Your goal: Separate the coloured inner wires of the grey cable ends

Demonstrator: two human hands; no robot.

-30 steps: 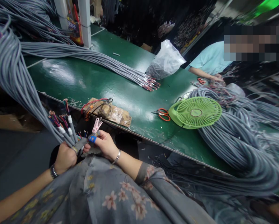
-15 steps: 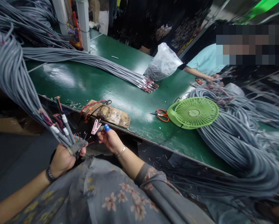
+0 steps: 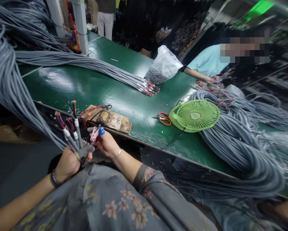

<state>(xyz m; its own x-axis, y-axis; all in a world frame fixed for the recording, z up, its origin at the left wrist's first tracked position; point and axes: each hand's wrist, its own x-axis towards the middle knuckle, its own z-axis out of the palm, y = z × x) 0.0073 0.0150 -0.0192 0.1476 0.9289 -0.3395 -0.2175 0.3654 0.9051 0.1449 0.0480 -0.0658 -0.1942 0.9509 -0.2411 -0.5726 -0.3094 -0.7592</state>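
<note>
My left hand [image 3: 70, 162] is wrapped round several grey cables [image 3: 77, 131] in front of my body, with a grey cover on a finger or thumb. Their stripped ends, with white bands and thin coloured wires, stick up above the fist. Close beside them, my right hand [image 3: 106, 144] pinches a pink clothespin [image 3: 94, 134]; a blue wrap covers one of its digits. The clothespin is near the coloured wire tips, but I cannot tell whether it touches them. A worn wooden block [image 3: 119, 122] with red and black leads lies just beyond, at the table edge.
On the green table [image 3: 95, 93] lie a long cable bundle [image 3: 86, 61], orange-handled scissors [image 3: 165, 118], a green fan [image 3: 196, 115] and a clear plastic bag [image 3: 164, 65]. Coiled cables [image 3: 242, 154] hang over the right edge. A co-worker [image 3: 206, 64] handles wires across the table.
My right hand has moved left with the clothespin, closer to the cable ends in my left hand. The cable ends stand more upright, and the whole view has shifted slightly.
</note>
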